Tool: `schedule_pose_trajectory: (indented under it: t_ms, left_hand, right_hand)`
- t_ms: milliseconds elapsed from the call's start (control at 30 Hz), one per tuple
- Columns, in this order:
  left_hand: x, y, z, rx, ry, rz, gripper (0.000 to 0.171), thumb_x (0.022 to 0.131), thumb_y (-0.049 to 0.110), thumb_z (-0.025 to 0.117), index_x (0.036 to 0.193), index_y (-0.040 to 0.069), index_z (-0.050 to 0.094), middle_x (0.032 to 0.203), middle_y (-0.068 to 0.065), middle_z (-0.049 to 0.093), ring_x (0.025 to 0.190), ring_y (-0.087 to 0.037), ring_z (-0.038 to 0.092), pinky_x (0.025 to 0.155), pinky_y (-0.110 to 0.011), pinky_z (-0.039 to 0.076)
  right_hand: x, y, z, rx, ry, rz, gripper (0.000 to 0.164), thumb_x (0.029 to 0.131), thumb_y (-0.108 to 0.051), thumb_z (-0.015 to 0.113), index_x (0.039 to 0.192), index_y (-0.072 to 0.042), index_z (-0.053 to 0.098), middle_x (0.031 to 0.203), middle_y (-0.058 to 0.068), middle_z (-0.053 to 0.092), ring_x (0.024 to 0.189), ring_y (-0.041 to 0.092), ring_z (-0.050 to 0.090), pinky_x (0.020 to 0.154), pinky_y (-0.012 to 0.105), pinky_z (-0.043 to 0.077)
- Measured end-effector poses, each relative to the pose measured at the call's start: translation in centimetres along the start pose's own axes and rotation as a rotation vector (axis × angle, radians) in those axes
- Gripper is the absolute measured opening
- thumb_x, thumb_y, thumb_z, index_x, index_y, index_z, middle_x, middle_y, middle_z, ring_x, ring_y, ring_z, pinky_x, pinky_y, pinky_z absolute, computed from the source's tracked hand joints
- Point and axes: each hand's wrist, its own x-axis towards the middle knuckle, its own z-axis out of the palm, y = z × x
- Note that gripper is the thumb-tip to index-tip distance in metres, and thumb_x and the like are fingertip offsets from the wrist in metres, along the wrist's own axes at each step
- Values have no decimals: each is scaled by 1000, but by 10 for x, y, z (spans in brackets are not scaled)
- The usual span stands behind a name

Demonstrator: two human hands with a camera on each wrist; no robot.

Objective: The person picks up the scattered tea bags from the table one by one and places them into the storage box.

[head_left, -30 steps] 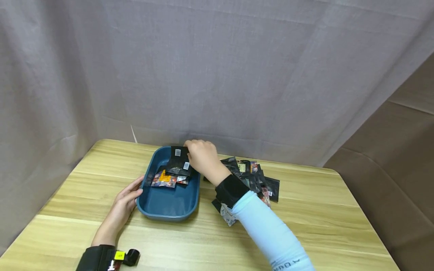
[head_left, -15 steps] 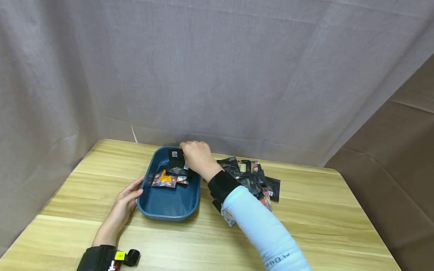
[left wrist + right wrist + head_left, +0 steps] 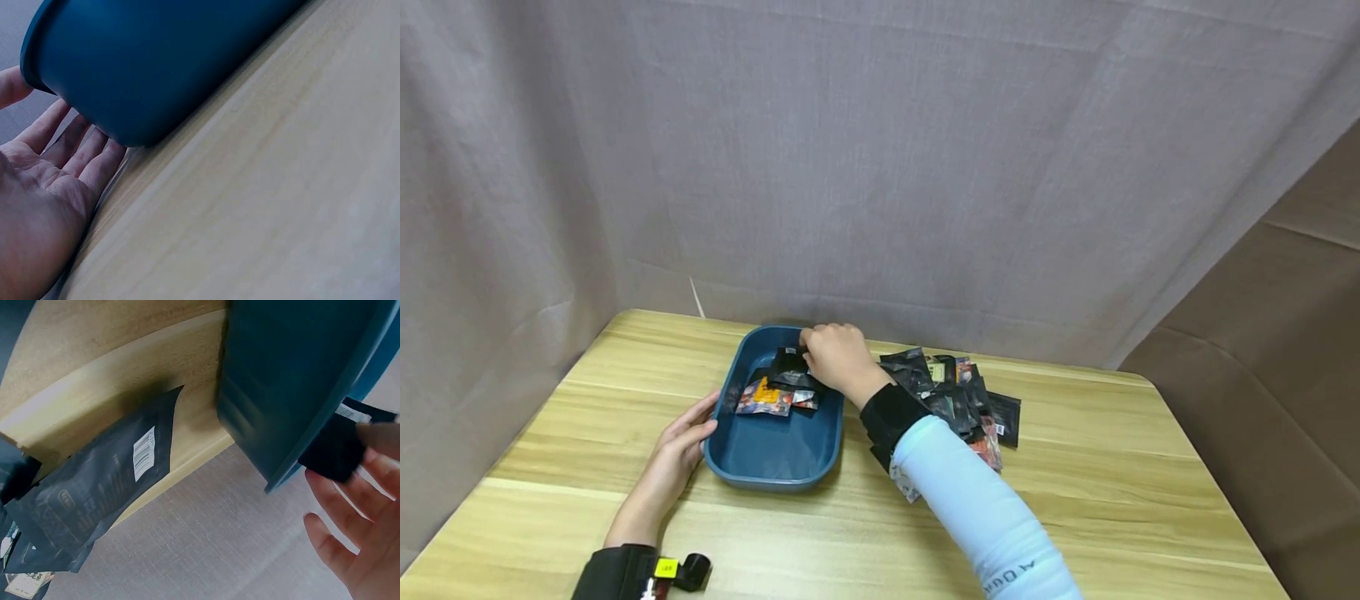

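A blue plastic tray (image 3: 767, 454) stands on the table, with several small pouches in its far half. My left hand (image 3: 677, 450) rests against its left side; in the left wrist view the fairly straight fingers (image 3: 87, 153) touch the wall below the rim. Over the tray's far right corner, my right hand (image 3: 842, 358) pinches a black pouch (image 3: 337, 440) between thumb and fingers, at the rim in the right wrist view. Beneath it lie a colourful pouch with an orange label (image 3: 765, 398) and other black ones.
Right of the tray lies a loose heap of mostly black pouches (image 3: 951, 408), partly covered by the right forearm. One black pouch with a barcode (image 3: 94, 481) lies nearest the tray in the right wrist view. A grey curtain (image 3: 880, 167) hangs behind the wooden table (image 3: 1112, 483).
My right hand has shifted slightly left, then a little down toward the tray. The black pouch in it sits lower inside the tray. My left hand and the tray have stayed put.
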Motion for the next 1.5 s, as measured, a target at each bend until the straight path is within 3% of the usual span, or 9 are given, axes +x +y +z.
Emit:
schedule_pose_trajectory:
  t_ms: [200, 400, 567, 767, 900, 1067, 1200, 1367, 1500]
  left_hand:
    - [0, 0, 0, -17, -6, 14, 58, 101, 7, 48, 151, -12, 24, 135, 5, 50, 120, -2, 51, 94, -18, 45]
    - [1, 1, 0, -7, -10, 19, 58, 101, 7, 47, 151, -12, 24, 142, -8, 40, 119, 0, 52, 94, -18, 46]
    - [2, 1, 2, -3, -11, 12, 59, 101, 7, 47, 151, -13, 23, 149, -22, 30, 118, 1, 52, 94, -18, 46]
    - [2, 0, 3, -3, -10, -8, 59, 101, 9, 48, 151, -11, 24, 148, -16, 34, 120, -3, 51, 95, -19, 45]
    - [2, 0, 3, -4, -15, 0, 58, 101, 8, 47, 151, -11, 24, 144, -10, 38, 120, -3, 51, 94, -19, 46]
    - [3, 0, 1, -6, -15, 8, 58, 101, 8, 47, 151, -11, 24, 145, -11, 37, 120, -2, 51, 94, -18, 46]
    - [3, -2, -1, -7, -17, 17, 58, 102, 8, 47, 151, -12, 24, 141, -2, 44, 120, -2, 51, 94, -18, 46]
    - [2, -2, -1, -24, -14, 42, 57, 101, 6, 48, 150, -13, 25, 132, 11, 55, 120, -3, 52, 93, -19, 47]
    - [3, -2, -1, -24, -7, 32, 57, 101, 6, 48, 150, -13, 26, 131, 12, 55, 120, -3, 52, 93, -19, 47]
  right_hand:
    - [-14, 5, -4, 36, -47, -17, 32, 98, -40, 60, 117, -16, 70, 103, 0, 71, 88, 16, 66, 78, 34, 53]
    - [-30, 12, -5, 42, -52, -48, 34, 97, -38, 62, 119, -13, 69, 104, 1, 69, 93, 17, 65, 81, 34, 53]
    - [-47, 18, -7, 18, -52, -95, 42, 100, -40, 57, 127, -9, 64, 118, 6, 64, 110, 22, 61, 96, 37, 48]
    - [-80, 25, -4, -43, 11, -176, 51, 105, -45, 43, 139, -10, 56, 140, 13, 53, 129, 27, 51, 105, 41, 42]
    - [-100, 32, 0, -29, 18, -193, 54, 105, -47, 42, 143, -11, 52, 146, 14, 47, 133, 29, 46, 109, 43, 38]
    - [-121, 45, 7, 16, 21, -241, 52, 103, -42, 48, 144, -10, 50, 146, 14, 47, 133, 30, 46, 109, 45, 37]
    - [-137, 58, 14, 45, 14, -299, 53, 101, -39, 56, 144, -8, 50, 145, 13, 48, 133, 28, 46, 108, 46, 38]
    - [-157, 71, 22, 72, -55, -318, 61, 101, -43, 55, 149, -8, 43, 151, 11, 43, 137, 26, 42, 110, 46, 36]
    - [-168, 78, 24, 95, -87, -317, 67, 98, -48, 58, 150, -10, 42, 152, 9, 42, 138, 26, 40, 112, 45, 34]
